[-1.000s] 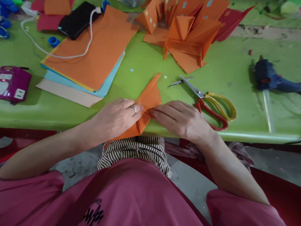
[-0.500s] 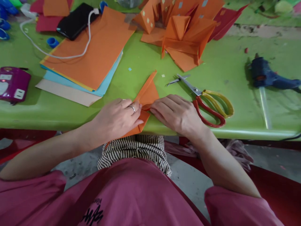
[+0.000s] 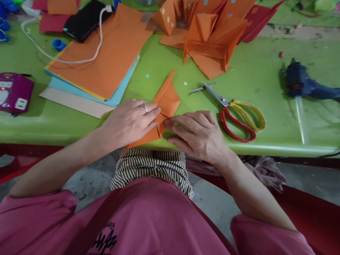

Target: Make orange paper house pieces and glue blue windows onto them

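Observation:
A folded sheet of orange paper (image 3: 168,100) lies slantwise at the table's front edge, its pointed tip facing away from me and its lower corner jutting over the edge. My left hand (image 3: 130,122) rests flat across its left side, a ring on one finger, fingers stretched out and covering part of the folds. At the paper's right edge, near the middle crease, my right hand (image 3: 199,132) touches with its fingertips; its thumb is apart from the fingers. Scissors (image 3: 225,102) with one red and one yellow handle lie partly open to the right.
A dark blue glue gun (image 3: 299,79) with a clear stick is at the right. Folded orange paper shapes (image 3: 205,49) stand at the back. On the left are stacked paper sheets (image 3: 106,67), a black phone (image 3: 86,21), a white cable (image 3: 77,62) and a purple box with sockets (image 3: 16,92).
My left hand has shifted left and flattened on the paper. My right hand has moved slightly down and left, its thumb now spread from the fingers, and more of the paper's creases show.

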{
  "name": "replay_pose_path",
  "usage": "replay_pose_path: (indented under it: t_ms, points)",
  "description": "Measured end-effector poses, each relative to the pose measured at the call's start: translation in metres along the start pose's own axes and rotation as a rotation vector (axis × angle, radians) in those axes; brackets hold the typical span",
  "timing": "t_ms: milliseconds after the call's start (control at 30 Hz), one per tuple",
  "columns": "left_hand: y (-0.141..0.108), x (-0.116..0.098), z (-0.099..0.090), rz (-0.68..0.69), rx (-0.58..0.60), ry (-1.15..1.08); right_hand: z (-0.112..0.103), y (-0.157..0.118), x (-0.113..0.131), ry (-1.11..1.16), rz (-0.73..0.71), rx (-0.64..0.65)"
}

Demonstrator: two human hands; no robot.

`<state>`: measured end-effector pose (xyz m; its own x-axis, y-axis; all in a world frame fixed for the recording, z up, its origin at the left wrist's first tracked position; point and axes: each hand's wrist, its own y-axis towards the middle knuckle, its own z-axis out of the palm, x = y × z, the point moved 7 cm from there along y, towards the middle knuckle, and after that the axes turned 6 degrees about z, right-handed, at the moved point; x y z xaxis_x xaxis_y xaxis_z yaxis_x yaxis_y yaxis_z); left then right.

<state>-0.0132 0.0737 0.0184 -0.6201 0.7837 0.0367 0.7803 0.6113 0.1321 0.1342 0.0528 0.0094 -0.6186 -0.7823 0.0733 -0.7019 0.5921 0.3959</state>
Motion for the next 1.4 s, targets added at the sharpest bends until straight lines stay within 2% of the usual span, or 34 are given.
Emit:
replay_pose_path:
  t_ms: [100, 233, 300, 433, 533, 633, 733, 800, 933, 1133, 1300, 1400]
  points:
    - [-0.004, -0.002, -0.004, 0.024, -0.032, -0.054, 0.002, 0.003, -0.001, 0.025, 0.002, 0.020]
    - [-0.016, -0.018, -0.005, 0.168, -0.039, -0.105, 0.004, 0.004, -0.004, 0.102, 0.040, 0.043]
    - [-0.019, -0.021, -0.005, 0.190, -0.040, -0.105, 0.003, 0.004, -0.004, 0.121, 0.044, 0.037]
    - [-0.010, -0.014, -0.003, 0.136, -0.050, -0.119, 0.003, 0.005, -0.002, 0.115, 0.050, 0.051]
    - [0.000, -0.009, -0.001, 0.087, -0.044, -0.048, 0.003, 0.006, -0.005, 0.128, 0.044, 0.068]
    - [0.004, -0.011, 0.003, 0.108, -0.020, -0.014, -0.002, 0.009, -0.015, 0.155, 0.055, 0.041]
    - [0.003, -0.012, 0.004, 0.104, -0.035, -0.039, -0.007, 0.015, -0.030, 0.022, 0.070, -0.018]
    - [0.000, -0.009, 0.005, 0.070, -0.058, -0.055, -0.007, 0.021, -0.036, -0.063, 0.037, -0.017]
    - [-0.002, -0.004, 0.009, 0.055, -0.079, -0.086, -0.003, 0.030, -0.041, -0.071, -0.034, 0.026]
    - [-0.002, -0.003, 0.006, 0.059, -0.110, -0.097, 0.000, 0.033, -0.036, -0.142, -0.182, 0.026]
    - [0.005, 0.005, -0.001, -0.035, -0.142, -0.078, 0.007, 0.035, -0.040, -0.142, -0.098, 0.054]
    - [0.015, 0.012, -0.002, -0.104, -0.131, -0.055, 0.008, 0.039, -0.039, -0.192, -0.064, 0.024]
